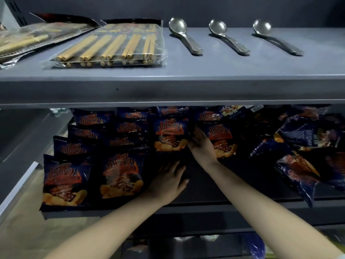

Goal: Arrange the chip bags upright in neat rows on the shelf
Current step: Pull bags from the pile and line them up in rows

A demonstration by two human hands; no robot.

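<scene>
Head view: we reach with both hands into the lower shelf [233, 186], where chip bags stand upright in rows [121, 174] on the left half. A loose heap [306, 139] lies tumbled on the right, well apart from the rows across a bare dark strip.

Our right hand [198, 140] curls its fingers round the right edge of a bag [170, 135] standing in the third row, deep under the shelf above. Our left hand [168, 182] lies nearer the front, fingers fairly straight and spread beside the second row, holding nothing that we can make out.

The step in hand, as we judge it, is squaring up the third row. To do it well, we should turn the bag's printed face forward and seat its base flat. The left hand can brace the neighbouring row against toppling. The glossy film will likely slip, so a light pinch should serve better than a squeeze.

Above, the grey upper shelf [205, 71] carries chopstick packs [112, 47] and three metal spoons [184, 37] laid side by side before a dark back wall [224, 10]. Light beneath it is dim.
</scene>
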